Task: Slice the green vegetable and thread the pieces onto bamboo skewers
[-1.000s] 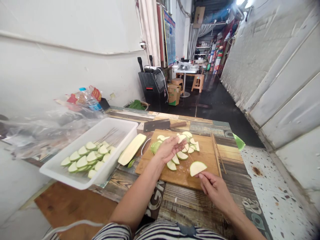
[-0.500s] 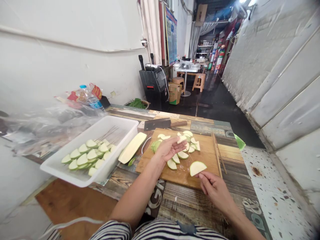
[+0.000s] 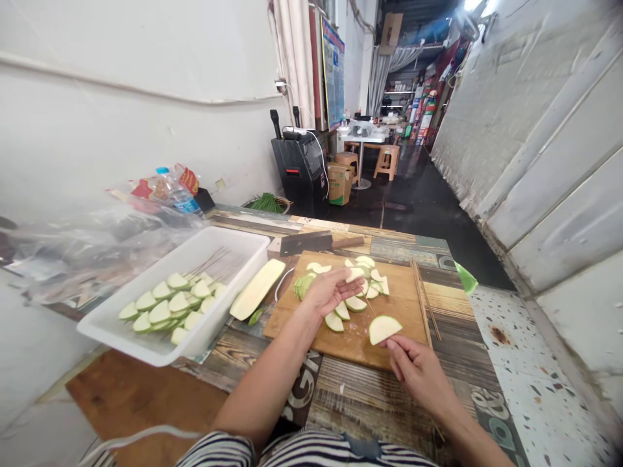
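Observation:
My left hand (image 3: 333, 292) is over the cutting board (image 3: 311, 350), palm partly turned up, with a pale zucchini slice (image 3: 355, 274) pinched at its thumb and fingers. Lower right, my right hand (image 3: 416, 363) is closed on a thin wooden skewer (image 3: 372, 306). A half-round zucchini slice (image 3: 384, 329) with a green rim is threaded on it, just above my right fingertips. The skewer's thin end points up and left toward my left hand. Several cut slices (image 3: 333, 322) lie on the board around and behind my left hand.
A white plastic tub (image 3: 165, 353) at left holds skewered slices (image 3: 160, 311). Beside it lies a halved zucchini (image 3: 257, 289). A cleaver (image 3: 306, 242) rests behind the board. Loose skewers (image 3: 428, 298) lie along the board's right edge. Plastic bags (image 3: 97, 246) and a bottle (image 3: 182, 194) stand at left.

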The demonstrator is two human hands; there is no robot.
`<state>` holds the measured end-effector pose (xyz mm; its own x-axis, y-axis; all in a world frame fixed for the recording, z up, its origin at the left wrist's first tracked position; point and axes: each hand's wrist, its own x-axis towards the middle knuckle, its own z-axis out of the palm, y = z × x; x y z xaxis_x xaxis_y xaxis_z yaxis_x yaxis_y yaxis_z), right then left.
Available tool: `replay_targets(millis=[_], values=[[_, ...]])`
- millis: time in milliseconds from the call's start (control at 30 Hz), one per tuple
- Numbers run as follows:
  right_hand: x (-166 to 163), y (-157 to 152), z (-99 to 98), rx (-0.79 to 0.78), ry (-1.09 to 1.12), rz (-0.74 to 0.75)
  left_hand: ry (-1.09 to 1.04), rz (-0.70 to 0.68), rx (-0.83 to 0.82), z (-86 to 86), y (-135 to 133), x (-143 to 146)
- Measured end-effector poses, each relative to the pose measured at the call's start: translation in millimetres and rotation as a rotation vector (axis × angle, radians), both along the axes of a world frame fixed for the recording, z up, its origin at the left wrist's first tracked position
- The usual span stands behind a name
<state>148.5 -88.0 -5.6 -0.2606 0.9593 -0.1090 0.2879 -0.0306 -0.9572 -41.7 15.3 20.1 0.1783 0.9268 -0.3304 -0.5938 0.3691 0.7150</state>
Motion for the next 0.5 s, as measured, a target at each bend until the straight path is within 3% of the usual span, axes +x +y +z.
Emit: replay_targets(millis=[500], values=[[-1.9, 0.4, -1.5, 0.012, -0.011, -0.025, 0.005, -0.033, 0.059, -1.0, -6.1, 9.9]])
